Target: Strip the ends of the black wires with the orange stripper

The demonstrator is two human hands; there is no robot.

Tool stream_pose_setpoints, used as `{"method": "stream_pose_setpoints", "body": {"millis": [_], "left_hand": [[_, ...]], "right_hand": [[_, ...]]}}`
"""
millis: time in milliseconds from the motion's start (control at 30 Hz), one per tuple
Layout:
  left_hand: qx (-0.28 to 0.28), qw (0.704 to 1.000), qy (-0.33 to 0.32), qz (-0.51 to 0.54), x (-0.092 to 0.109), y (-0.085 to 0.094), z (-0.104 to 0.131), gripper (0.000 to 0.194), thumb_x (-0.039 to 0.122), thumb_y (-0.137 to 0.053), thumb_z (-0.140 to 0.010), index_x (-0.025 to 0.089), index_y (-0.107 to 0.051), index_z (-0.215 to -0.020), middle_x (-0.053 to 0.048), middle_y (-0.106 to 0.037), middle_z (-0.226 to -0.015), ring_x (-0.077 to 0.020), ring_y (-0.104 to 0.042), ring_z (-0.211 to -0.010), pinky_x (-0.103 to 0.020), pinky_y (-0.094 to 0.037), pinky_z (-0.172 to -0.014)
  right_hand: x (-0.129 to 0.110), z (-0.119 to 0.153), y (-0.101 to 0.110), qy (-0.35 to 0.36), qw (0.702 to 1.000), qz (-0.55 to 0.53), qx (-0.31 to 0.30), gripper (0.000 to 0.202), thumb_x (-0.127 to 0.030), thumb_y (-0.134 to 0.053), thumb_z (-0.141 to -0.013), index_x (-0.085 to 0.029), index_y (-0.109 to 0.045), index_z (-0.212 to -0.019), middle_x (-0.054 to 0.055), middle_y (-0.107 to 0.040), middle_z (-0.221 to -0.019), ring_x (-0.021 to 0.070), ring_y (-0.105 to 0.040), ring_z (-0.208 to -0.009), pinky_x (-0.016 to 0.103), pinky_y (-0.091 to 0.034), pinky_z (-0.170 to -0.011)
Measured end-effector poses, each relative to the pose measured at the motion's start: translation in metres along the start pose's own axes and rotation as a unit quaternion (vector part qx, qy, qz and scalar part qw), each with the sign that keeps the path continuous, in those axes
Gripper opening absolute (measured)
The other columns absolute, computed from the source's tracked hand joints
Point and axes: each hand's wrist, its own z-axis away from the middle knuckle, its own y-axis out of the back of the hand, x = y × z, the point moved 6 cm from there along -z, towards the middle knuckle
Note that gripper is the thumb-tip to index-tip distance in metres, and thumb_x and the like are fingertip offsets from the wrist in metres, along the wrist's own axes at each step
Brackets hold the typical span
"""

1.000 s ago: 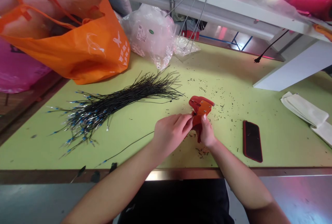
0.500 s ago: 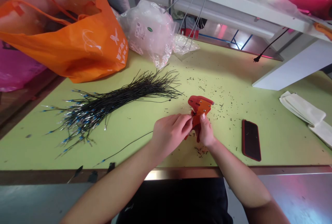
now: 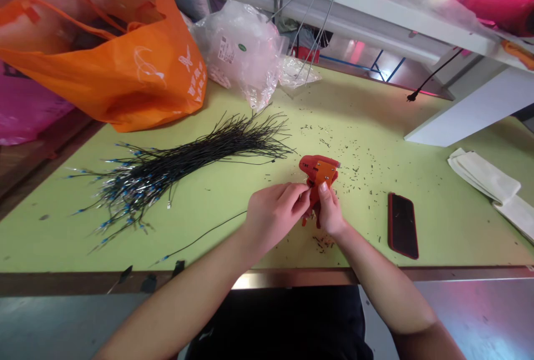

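My right hand is closed round the handles of a red and orange wire stripper, its thumb lying on the orange side. In my left hand, the fingers pinch a thin black wire beside the tool's jaw. The wire trails out under that hand to the left and ends in a blue terminal near the table's front edge. Its other end is hidden by my fingers. A thick bundle of black wires lies to the left, with blue and silver terminals at its left end.
Short black offcuts are scattered about the green tabletop. A phone and folded pale cloth lie at the right. An orange bag and clear plastic bags stand behind the bundle. A white shelf support rises at the back right.
The wire stripper has shifted slightly left and its handles look closer together. My left hand has barely moved and keeps hold of the wire.
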Motion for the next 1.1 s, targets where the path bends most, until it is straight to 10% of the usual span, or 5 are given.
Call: {"method": "stream_pose_setpoints", "body": {"millis": [300, 733, 1100], "left_hand": [[0.002, 1.0, 0.009, 0.005, -0.005, -0.002, 0.002, 0.013, 0.016, -0.064, -0.101, 0.021, -0.071, -0.091, 0.003, -0.075, -0.069, -0.01, -0.065, -0.054, -0.023, -0.046, -0.054], [-0.046, 0.999, 0.004, -0.009, -0.013, -0.017, 0.009, 0.012, 0.018, -0.064, -0.102, 0.021, -0.074, -0.096, 0.001, -0.079, -0.076, -0.0123, -0.07, -0.06, -0.024, -0.049, -0.058], [-0.106, 0.993, 0.057, 0.008, -0.031, -0.037, 0.013, 0.017, 0.025, -0.062, -0.105, 0.022, -0.078, -0.099, -0.001, -0.083, -0.085, -0.013, -0.07, -0.06, -0.024, -0.052, -0.062]], "right_hand": [[-0.008, -0.009, 0.008, 0.027, 0.999, -0.037, 0.027, 0.071, -0.095, -0.049, -0.088, -0.028, -0.052, -0.064, -0.003, -0.043, -0.049, 0.0157, -0.044, -0.044, 0.032, -0.045, -0.044], [-0.002, -0.012, 0.015, -0.02, 0.996, -0.08, -0.017, 0.038, -0.057, -0.087, -0.083, -0.023, -0.069, -0.086, -0.001, -0.066, -0.076, 0.0185, -0.067, -0.073, 0.035, -0.062, -0.075], [-0.002, -0.027, 0.04, 0.016, 0.989, -0.128, 0.076, 0.045, -0.055, -0.095, -0.072, -0.021, -0.069, -0.084, 0.002, -0.072, -0.078, 0.0197, -0.072, -0.075, 0.035, -0.064, -0.074]]}}
